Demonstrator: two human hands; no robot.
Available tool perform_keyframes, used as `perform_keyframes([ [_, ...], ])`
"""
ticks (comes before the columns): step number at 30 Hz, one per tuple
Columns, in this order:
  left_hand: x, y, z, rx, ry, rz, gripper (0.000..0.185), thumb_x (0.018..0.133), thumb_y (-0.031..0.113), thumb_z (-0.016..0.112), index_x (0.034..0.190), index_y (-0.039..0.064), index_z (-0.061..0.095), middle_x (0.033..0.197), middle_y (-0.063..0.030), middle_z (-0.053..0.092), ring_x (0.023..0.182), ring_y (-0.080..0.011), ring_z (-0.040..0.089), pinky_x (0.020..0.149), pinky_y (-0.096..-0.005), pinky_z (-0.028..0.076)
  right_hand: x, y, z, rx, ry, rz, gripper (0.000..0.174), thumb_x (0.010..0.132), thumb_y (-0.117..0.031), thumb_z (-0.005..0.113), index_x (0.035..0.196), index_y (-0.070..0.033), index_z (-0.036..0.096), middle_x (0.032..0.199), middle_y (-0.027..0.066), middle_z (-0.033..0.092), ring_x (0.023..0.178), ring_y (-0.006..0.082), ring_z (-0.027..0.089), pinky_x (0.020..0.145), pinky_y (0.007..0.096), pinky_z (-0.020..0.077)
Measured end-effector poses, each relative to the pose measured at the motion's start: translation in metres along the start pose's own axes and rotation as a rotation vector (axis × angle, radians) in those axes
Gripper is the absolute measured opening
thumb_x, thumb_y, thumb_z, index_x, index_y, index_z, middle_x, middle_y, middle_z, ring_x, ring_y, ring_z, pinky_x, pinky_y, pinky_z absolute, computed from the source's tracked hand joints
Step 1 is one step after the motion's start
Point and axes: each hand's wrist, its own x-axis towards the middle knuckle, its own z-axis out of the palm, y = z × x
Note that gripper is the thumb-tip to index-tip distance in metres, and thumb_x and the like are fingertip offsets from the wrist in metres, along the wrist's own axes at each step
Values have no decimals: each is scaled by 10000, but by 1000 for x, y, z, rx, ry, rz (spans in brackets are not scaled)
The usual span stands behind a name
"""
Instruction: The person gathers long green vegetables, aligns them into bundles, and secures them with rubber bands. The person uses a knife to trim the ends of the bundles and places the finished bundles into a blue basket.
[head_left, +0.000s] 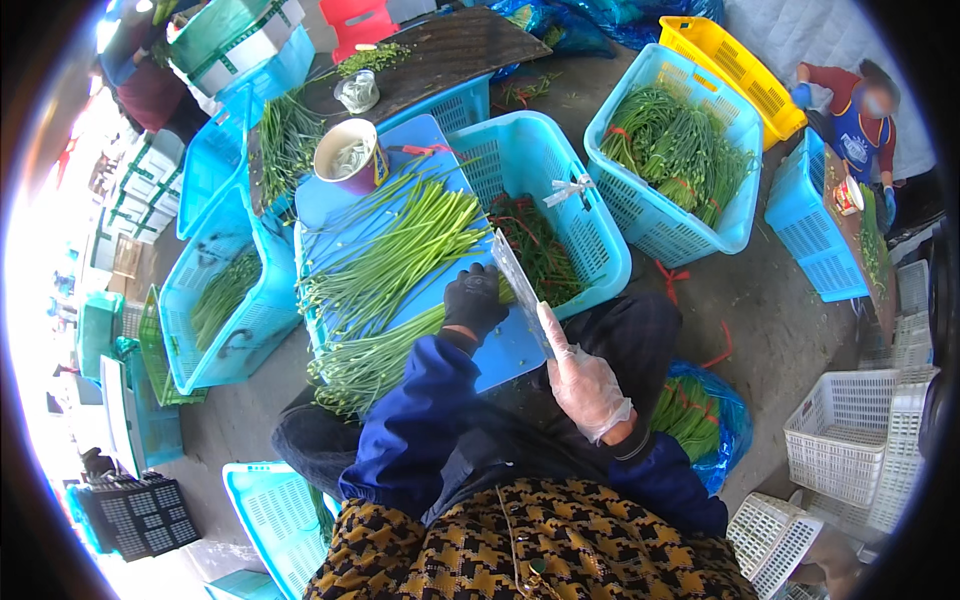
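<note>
My left hand, in a black glove, is closed around a bundle of green flowering chive stems on a blue cutting board. My right hand, in a clear plastic glove, grips a broad-bladed kitchen knife. Its blade stands beside my left hand, at the cut ends of the bundle, along the board's right edge. A looser pile of chive stems lies farther up the board, budded tips to the left. At the board's far end stands a paper tub with pale bands inside.
A blue crate holding stem offcuts adjoins the board. Beyond it are a blue crate of tied chive bundles and a yellow crate. A blue bag of stems sits at my right. A co-worker is at the far right.
</note>
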Motion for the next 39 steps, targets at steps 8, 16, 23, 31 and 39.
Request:
perform_keyframes([
  [8,0,-2,9,-15,76,9,545,722,363,820,1141,94,601,1081,-117,650,980,-319,669,767,-460,556,23,5,29,-64,5,-18,877,892,0,564,1643,-182,148,800,207,675,645,400,664,590,510,539],
  [16,-1,1,5,-10,83,28,507,733,399,816,1102,106,631,1047,-115,670,952,-321,678,747,-462,557,23,2,20,-2,-126,97,862,893,2,541,1639,-160,141,815,255,676,667,424,667,619,542,528],
  [23,-2,-4,6,-43,85,14,523,747,453,800,1091,93,638,1039,-131,675,950,-341,679,767,-484,554,31,9,43,17,-145,159,878,896,-26,535,1642,-174,96,808,283,675,680,444,668,636,566,513],
  [31,-11,-10,5,-60,183,51,530,707,400,816,1086,67,654,1026,-171,667,974,-357,668,822,-481,548,21,33,35,65,65,125,856,919,-77,567,1640,-260,145,820,246,678,700,443,661,644,552,515],
  [39,-42,-51,-34,-424,328,166,449,628,258,835,1002,45,708,1027,-164,655,956,-371,643,859,-460,538,5,24,23,77,272,-45,774,879,-56,643,1570,-296,390,850,194,647,736,402,658,647,498,526],
])
